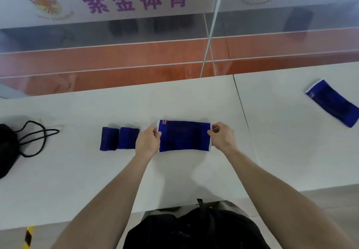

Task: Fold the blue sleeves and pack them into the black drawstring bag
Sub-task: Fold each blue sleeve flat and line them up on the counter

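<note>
Dark clothing [194, 229] of the person fills the bottom edge, and two bare forearms reach forward from it over a white table [77, 180]. Left hand [148, 141] pinches the left, white-trimmed end of a flat blue sleeve [184, 136], fingers closed on the cloth. Right hand [221, 137] pinches the opposite white-trimmed end in the same narrow grip, thumb and fingertips meeting on the edge. Between the hands the sleeve lies spread lengthwise on the table, with a small orange mark at its upper left corner.

Two folded blue sleeves [119, 138] lie side by side just to the left of the left hand, the nearer one partly hidden behind that hand. A fourth, unfolded blue sleeve [334, 106] lies at an angle well apart at the far right, on the adjoining white table panel beyond a dark seam [240, 103]. The black drawstring bag [6, 147] sits at the left edge of the view, only partly in frame, its black cord [37, 138] looped loosely on the tabletop.

Behind the table stands a glass partition [136, 35] carrying a frosted band with purple characters and a winged emblem; an orange floor with white lines shows through it. A yellow-and-black striped strip [28, 237] is visible at lower left below the table edge.
</note>
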Demonstrator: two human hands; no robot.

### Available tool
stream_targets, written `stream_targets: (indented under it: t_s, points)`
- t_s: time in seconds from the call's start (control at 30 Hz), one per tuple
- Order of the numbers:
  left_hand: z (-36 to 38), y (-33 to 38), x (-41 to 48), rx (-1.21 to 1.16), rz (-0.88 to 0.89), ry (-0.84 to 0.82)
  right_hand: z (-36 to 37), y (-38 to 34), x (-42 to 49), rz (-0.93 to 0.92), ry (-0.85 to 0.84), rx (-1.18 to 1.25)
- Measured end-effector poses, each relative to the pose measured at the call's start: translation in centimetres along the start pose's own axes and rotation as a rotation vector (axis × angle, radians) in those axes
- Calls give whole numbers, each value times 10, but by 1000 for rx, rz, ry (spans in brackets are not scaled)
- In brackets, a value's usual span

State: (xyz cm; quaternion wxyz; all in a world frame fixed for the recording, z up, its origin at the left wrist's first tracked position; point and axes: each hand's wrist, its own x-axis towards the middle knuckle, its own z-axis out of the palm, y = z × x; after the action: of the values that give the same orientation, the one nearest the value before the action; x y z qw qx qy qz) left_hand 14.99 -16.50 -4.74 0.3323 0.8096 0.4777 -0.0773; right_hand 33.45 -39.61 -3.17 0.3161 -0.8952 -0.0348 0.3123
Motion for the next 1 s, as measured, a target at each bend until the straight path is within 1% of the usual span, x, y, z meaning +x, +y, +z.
stream_targets:
  t_s: [0.13, 0.27, 0.37, 0.5, 0.63, 0.77, 0.83, 0.9, 1.0]
  points:
    - [2, -3, 2, 92, -2, 19, 5, 5, 6, -17, -7, -29]
    - [5, -4, 1, 172, 16, 36, 5, 3, 10, -44, 30, -72]
    - [6, 1, 1, 198, 35, 67, 4, 3, 11, -53, 53, -106]
    - [5, 8, 0, 226, 69, 95, 2, 4, 12, -61, 43, -117]
    - [4, 11, -1, 235, 78, 70, -1, 4, 13, -79, 36, -123]
    - [5, 13, 2, 265, 46, 30, -1, 8, 17, -72, 22, -135]
    - [7, 15, 4, 276, 21, 16, -1, 11, 19, -86, 22, -178]
    - [7, 18, 6, 245, 17, 25, -3, 12, 19, -140, 22, -255]
    - [7, 23, 13, 199, 93, -4, -6, 8, 21, -206, -47, -390]
